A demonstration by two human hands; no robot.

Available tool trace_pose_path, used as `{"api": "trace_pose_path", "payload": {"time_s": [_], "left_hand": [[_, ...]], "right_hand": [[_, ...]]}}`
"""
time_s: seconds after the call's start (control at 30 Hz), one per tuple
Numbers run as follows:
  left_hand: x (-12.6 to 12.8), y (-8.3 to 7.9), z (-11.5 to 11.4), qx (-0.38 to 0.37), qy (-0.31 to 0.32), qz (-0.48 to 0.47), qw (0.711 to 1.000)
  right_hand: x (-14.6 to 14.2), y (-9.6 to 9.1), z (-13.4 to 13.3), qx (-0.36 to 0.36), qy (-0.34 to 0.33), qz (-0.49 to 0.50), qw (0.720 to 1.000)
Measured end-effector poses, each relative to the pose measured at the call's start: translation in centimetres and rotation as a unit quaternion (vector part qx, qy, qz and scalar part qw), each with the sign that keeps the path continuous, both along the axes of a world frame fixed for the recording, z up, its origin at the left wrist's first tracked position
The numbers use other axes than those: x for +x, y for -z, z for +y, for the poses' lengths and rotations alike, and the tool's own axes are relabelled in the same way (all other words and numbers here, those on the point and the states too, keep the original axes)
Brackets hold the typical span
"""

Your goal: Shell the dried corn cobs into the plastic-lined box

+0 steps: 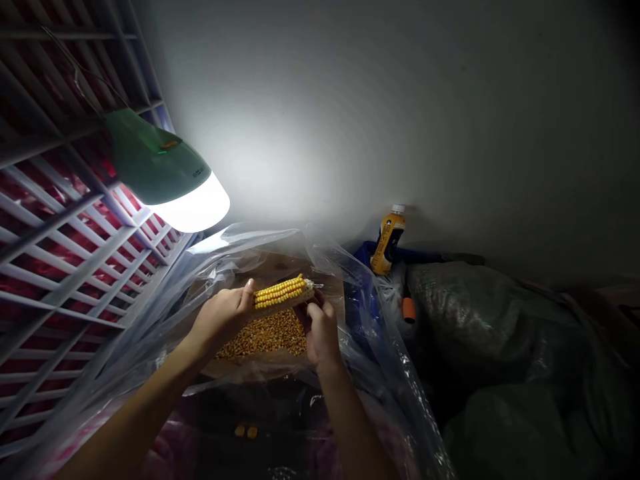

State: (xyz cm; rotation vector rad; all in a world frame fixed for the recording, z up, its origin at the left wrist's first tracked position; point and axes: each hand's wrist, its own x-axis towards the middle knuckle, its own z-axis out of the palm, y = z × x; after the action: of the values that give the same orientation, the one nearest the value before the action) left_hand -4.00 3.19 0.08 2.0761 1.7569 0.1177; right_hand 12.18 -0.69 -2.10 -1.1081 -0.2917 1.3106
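A yellow corn cob is held nearly level, its right tip bare of kernels and whitish. My left hand is closed around the cob's left end, thumb on top. At the bare tip, my right hand has its fingers bent against the cob from below; a thin metal-looking piece shows by those fingers, too small to name. Beneath both hands lies a heap of loose corn kernels on brown cardboard, inside a clear plastic sheet that rises around it.
A lit green lamp hangs from a slatted plastic crate at left. To the right stand an orange-yellow bottle, a blue container and a large greenish sack. Two stray kernels lie on the plastic near me.
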Motion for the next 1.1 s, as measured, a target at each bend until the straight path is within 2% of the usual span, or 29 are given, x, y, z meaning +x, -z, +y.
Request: {"api": "trace_pose_path", "payload": {"time_s": [0.17,0.27,0.37,0.43,0.57,0.67,0.77,0.87,0.97,1.1], "left_hand": [[0.09,0.02,-0.1,0.02,0.018,0.02,0.999],[0.24,0.07,-0.2,0.018,0.026,0.027,0.999],[0.26,-0.08,-0.11,-0.001,0.008,0.002,1.0],[0.26,-0.23,-0.07,-0.003,-0.001,-0.002,1.0],[0.42,-0.29,-0.25,0.012,0.023,0.024,0.999],[0.49,-0.21,-0.31,0.015,0.028,0.029,0.999],[0.38,-0.16,-0.19,0.005,0.008,0.001,1.0],[0.27,-0.01,-0.19,0.023,0.01,-0.001,1.0],[0.33,0.15,-0.33,0.032,0.033,0.018,0.999],[0.44,-0.05,-0.27,0.017,0.017,-0.006,1.0]], "right_hand": [[0.02,-0.47,0.04,0.029,-0.041,0.003,0.999],[-0.04,-0.26,0.1,0.003,-0.033,-0.014,0.999],[-0.06,-0.01,0.07,-0.016,-0.009,-0.028,0.999],[-0.02,0.0,0.03,-0.005,-0.012,-0.027,1.0],[-0.05,0.01,0.04,0.013,-0.047,-0.04,0.998],[-0.13,0.17,0.07,-0.012,-0.031,-0.063,0.997],[-0.06,0.11,0.05,-0.004,-0.018,-0.043,0.999],[0.05,-0.07,0.03,0.017,-0.041,-0.018,0.999],[-0.01,0.06,0.06,0.01,-0.048,-0.041,0.998],[-0.18,0.18,0.07,-0.006,-0.017,-0.061,0.998]]}}
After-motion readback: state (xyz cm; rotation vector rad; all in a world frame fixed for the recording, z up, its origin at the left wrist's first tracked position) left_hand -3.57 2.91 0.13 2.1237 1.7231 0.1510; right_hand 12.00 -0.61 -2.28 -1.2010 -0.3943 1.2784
